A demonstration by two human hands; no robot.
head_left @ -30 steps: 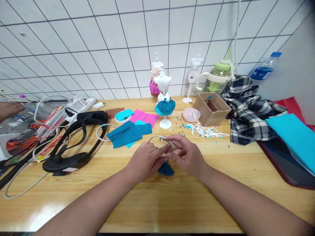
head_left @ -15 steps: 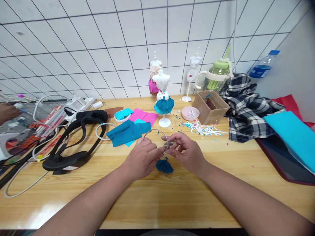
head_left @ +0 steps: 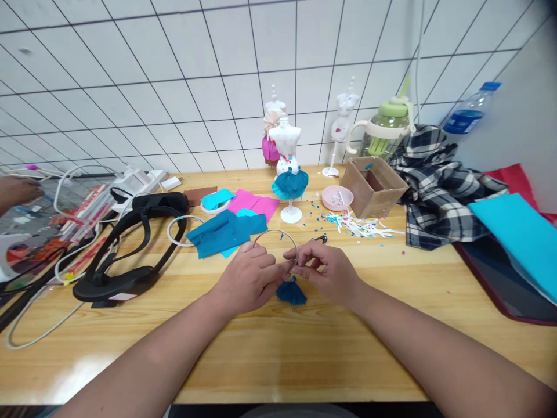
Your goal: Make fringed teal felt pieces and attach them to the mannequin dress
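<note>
My left hand (head_left: pixel 252 276) is closed on a narrow roll of tape (head_left: pixel 275 230), a thin pale ring held upright. The fingertips of my right hand (head_left: pixel 328 267) pinch at the ring's right edge, meeting the left fingers. Behind my right fingers a small dark looped end (head_left: pixel 321 238) sticks out; it resembles a scissors handle, the rest being hidden. Just under my hands lies a gathered dark teal paper piece (head_left: pixel 291 292), spread like a fan. Beyond them stands a white dress-form stand (head_left: pixel 285 142) wearing a teal paper skirt (head_left: pixel 290 183).
Teal paper (head_left: pixel 228 231), pink paper (head_left: pixel 252 203) and a white ring (head_left: pixel 176 232) lie left of centre, near a black headset (head_left: pixel 117 284). At right are paper scraps (head_left: pixel 363 225), a pink dish (head_left: pixel 337 200), a cardboard box (head_left: pixel 374 194) and a plaid cloth (head_left: pixel 452 203). Another person's hand (head_left: pixel 17 191) shows far left.
The grey thing between my right fingertips has gone from there, and a dark looped end now shows behind that hand. Both hands stay at the tape roll; the view has shifted slightly.
</note>
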